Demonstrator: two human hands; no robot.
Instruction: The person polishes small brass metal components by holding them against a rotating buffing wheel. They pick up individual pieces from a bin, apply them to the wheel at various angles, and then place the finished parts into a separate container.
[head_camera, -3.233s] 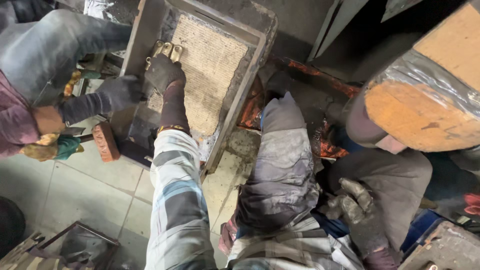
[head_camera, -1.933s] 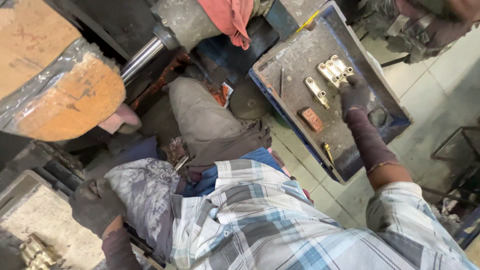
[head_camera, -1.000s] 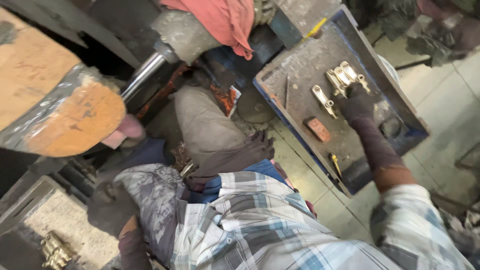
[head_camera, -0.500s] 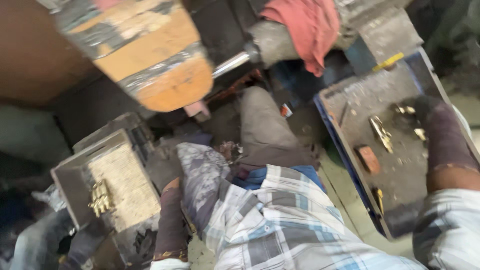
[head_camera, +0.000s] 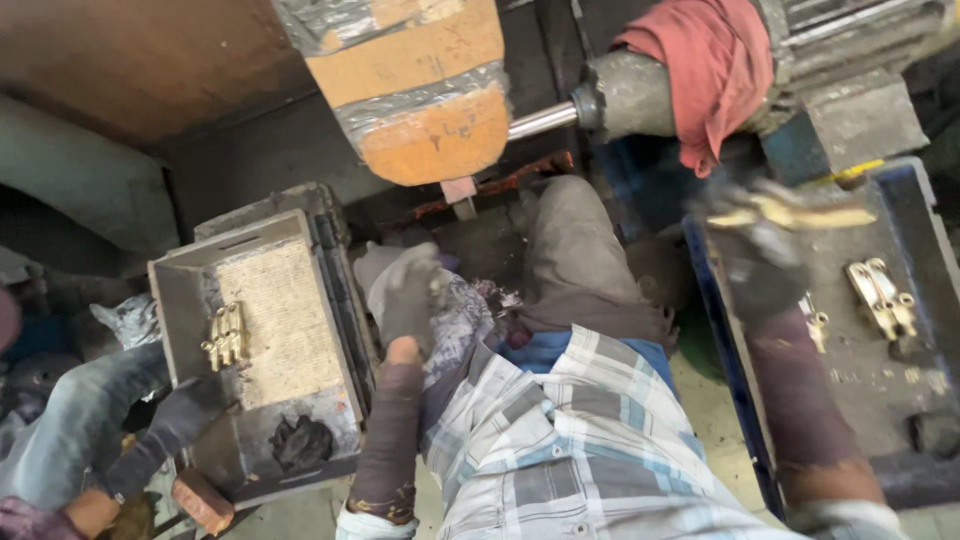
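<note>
My right hand (head_camera: 757, 262), in a dark glove, is lifted over the near left corner of a blue metal tray (head_camera: 905, 395) and grips a long brass part (head_camera: 792, 212), blurred by motion. More brass parts (head_camera: 880, 296) lie on the tray's grey floor to the right of that hand. My left hand (head_camera: 410, 296), also gloved, rests flat on a patterned cloth over my left knee and holds nothing. To its left stands a grey metal tray (head_camera: 175, 300) with a row of brass parts (head_camera: 224, 336) on a pale mat.
A co-worker's gloved hand (head_camera: 172, 425) holds the grey tray's near left edge, with a red brick (head_camera: 203, 497) below it. A tape-wrapped orange block (head_camera: 425, 95) hangs ahead, beside a steel shaft (head_camera: 545, 119) and a red rag (head_camera: 705, 70).
My right hand has risen off the blue tray's floor with a brass part in it. The view has swung left, bringing the grey tray into sight; my left hand lies on my knee.
</note>
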